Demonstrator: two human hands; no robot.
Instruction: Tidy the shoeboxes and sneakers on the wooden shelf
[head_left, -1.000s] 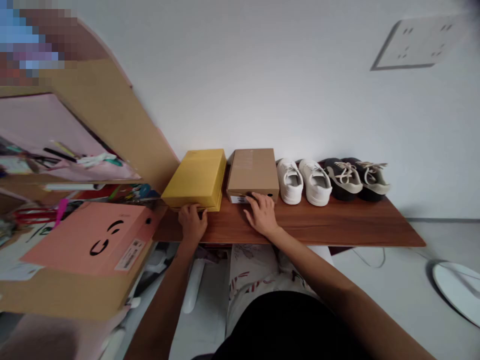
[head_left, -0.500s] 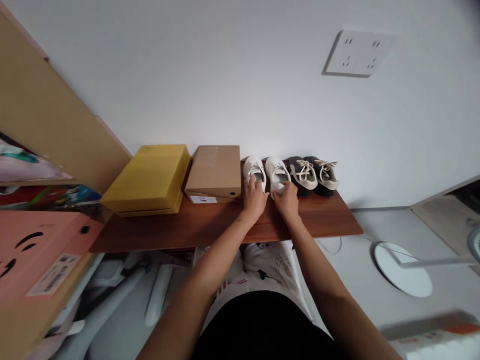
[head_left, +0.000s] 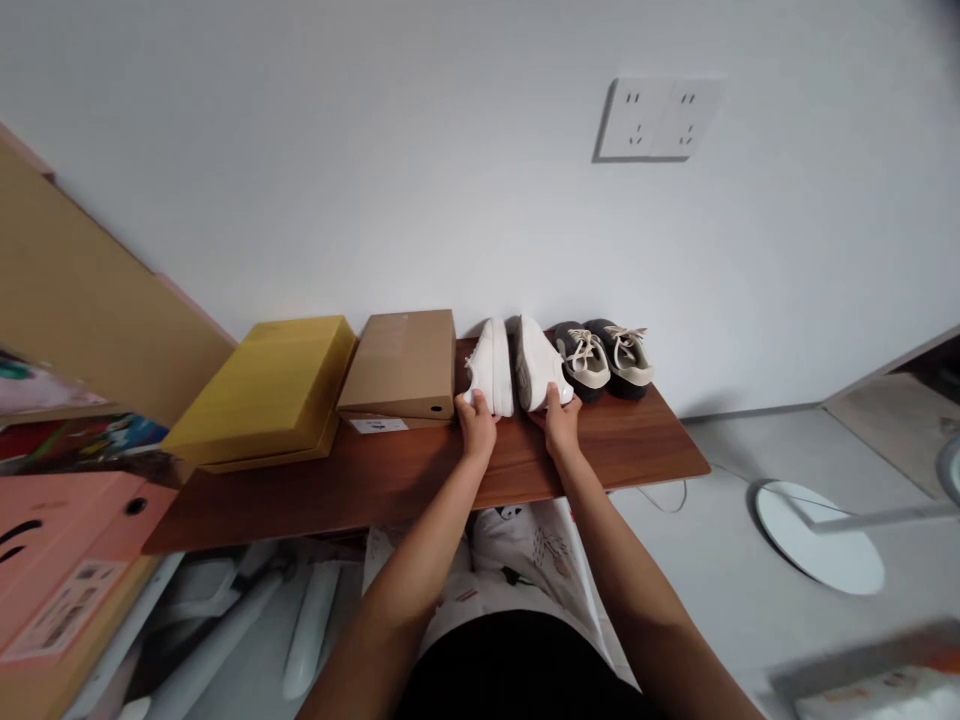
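My left hand (head_left: 477, 424) grips the heel end of a white sneaker (head_left: 493, 368), which is rolled onto its side with its inner edge and sole turned toward the other shoe. Its mate, a second white sneaker (head_left: 534, 366), is tipped the opposite way, the heel held in my right hand (head_left: 560, 420). The toes point at the wall. Both pairs of fingers are closed, partly hidden by the shoes. Just right of them stand two dark sneakers with beige heels and laces, a nearer one (head_left: 581, 358) and an outer one (head_left: 621, 355), both upright.
A brown shoebox (head_left: 401, 362) and a yellow box (head_left: 266, 385) sit left on the wooden shelf (head_left: 397, 485). At lower left is a pink box (head_left: 67, 560). A wall socket panel (head_left: 660, 118) is above; a round white base (head_left: 817, 540) stands on the floor at right.
The white sneakers, upright before, are now tipped onto their sides in opposite directions. My hands have moved from the shoe openings to grip around the heels. The view has shifted slightly.
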